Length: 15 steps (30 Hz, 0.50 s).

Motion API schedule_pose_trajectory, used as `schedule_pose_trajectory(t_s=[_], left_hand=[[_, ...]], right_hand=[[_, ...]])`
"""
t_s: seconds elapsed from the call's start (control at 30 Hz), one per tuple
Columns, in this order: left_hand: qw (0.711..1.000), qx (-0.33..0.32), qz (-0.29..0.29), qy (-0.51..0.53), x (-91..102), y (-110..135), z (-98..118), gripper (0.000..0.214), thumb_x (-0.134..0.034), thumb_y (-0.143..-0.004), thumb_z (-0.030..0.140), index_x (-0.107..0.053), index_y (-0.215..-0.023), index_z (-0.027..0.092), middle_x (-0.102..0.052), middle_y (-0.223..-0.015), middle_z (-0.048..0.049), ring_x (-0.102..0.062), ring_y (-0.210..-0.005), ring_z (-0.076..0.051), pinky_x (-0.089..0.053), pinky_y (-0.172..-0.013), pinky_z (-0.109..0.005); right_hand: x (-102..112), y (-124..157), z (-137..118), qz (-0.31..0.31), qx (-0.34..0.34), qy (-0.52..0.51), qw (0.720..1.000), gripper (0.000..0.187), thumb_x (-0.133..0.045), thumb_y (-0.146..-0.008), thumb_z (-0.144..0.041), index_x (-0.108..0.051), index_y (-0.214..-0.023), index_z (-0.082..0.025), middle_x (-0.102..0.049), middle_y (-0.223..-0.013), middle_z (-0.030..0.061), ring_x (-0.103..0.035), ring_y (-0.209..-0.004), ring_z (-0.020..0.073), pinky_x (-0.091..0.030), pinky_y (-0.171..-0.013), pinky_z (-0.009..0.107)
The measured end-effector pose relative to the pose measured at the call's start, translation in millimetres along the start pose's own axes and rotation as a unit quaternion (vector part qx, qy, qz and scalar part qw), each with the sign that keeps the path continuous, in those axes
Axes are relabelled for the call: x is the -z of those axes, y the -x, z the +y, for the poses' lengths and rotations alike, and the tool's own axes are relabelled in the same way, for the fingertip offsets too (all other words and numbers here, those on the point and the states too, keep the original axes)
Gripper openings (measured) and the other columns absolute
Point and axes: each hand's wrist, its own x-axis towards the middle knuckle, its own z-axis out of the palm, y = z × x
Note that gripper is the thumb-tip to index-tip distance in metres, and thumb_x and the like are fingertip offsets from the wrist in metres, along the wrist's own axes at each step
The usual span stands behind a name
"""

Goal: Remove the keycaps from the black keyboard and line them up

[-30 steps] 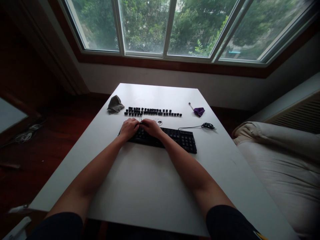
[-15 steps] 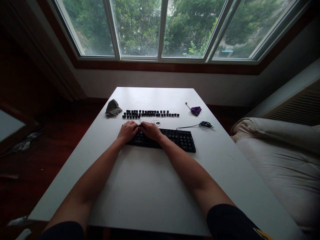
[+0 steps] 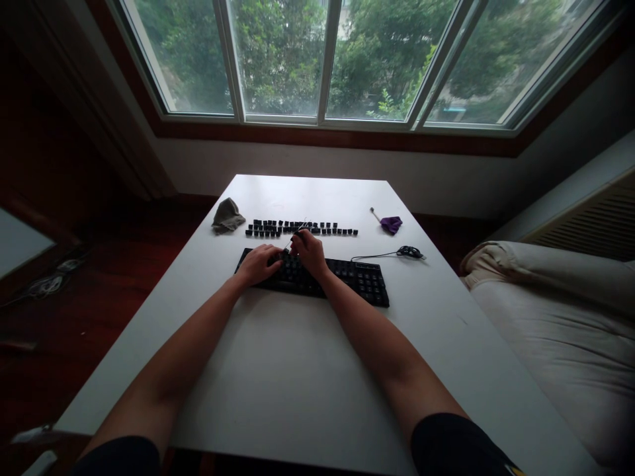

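A white table [image 3: 278, 383] is taking up most of the room, with a wide window [image 3: 278, 66] standing beyond its far edge and a pale cushioned seat [image 3: 546, 350] sitting along its right side. A black keyboard [image 3: 342, 273] is lying crosswise on the table under both hands. The left hand [image 3: 256, 263] is resting on its left part, half open, thumb apart, gripping nothing that shows. The right hand [image 3: 308, 254] is hovering just right of there, fingers pinched together. A grey cloth [image 3: 228, 217] is lying far left, a purple cloth [image 3: 391, 225] far right. A bundled cable [image 3: 409, 252] is lying nearer, on the right. A thin wire tool [image 3: 299, 233] is poking out of the right hand's hold. Small loose keys [image 3: 255, 233] are forming two rows beyond the keyboard.
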Motion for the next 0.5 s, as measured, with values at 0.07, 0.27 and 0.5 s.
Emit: schedule_pose_trajectory(t_s=[0.07,0.27,0.5], left_hand=[[1.0,0.01,0.012,0.021,0.2,-1.4,-0.9,0.032,-0.058,-0.09,0.037,-0.066,-0.118,0.025,-0.069,-0.102,-0.0052,-0.062,-0.1,-0.024,-0.049,-0.093,-0.039],[0.993,0.006,0.049,0.106,0.5,-5.0,-0.7,0.025,-0.059,-0.09,0.039,-0.07,-0.106,0.024,-0.07,-0.102,-0.004,-0.064,-0.096,-0.021,-0.051,-0.088,-0.035],[0.963,0.077,0.008,0.259,-0.9,-8.7,6.4,0.023,-0.062,-0.083,0.032,-0.067,-0.102,0.02,-0.072,-0.098,-0.0045,-0.067,-0.091,-0.02,-0.054,-0.081,-0.032]], right_hand=[[-1.0,-0.3,2.4,0.002,-0.006,-0.011,1.0,0.029,-0.052,-0.094,-0.052,-0.056,-0.087,-0.024,-0.068,-0.068,-0.0008,-0.064,-0.057,0.0155,-0.051,-0.063,0.028],[-3.9,0.2,4.8,-0.017,-0.009,-0.03,0.999,0.026,-0.056,-0.091,-0.05,-0.059,-0.086,-0.024,-0.068,-0.066,-0.0015,-0.065,-0.057,0.0157,-0.052,-0.063,0.028],[-3.5,1.8,3.1,-0.034,-0.002,-0.016,0.999,0.024,-0.056,-0.092,-0.047,-0.06,-0.087,-0.025,-0.067,-0.065,-0.0023,-0.065,-0.058,0.0158,-0.051,-0.064,0.028]])
